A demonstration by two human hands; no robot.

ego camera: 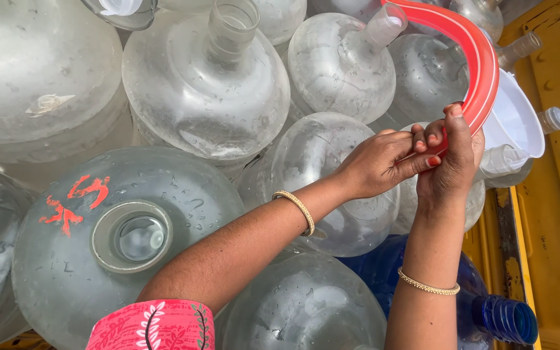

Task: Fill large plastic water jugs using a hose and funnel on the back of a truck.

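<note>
Both hands meet on the red hose (pixel 471 58) at the picture's three o'clock side. The right hand (pixel 452 162) wraps its lower end from below, fingers closed round it. The left hand (pixel 384 162) comes in from nine o'clock and pinches the same end, thumb and fingers (pixel 422 136) touching the right hand's. From the grip the hose arcs up toward twelve o'clock, then bends left toward eleven. Just beside it at three o'clock sits a white funnel (pixel 516 123) over a clear jug (pixel 319 181). A blue jug (pixel 487 304) lies at five o'clock.
</note>
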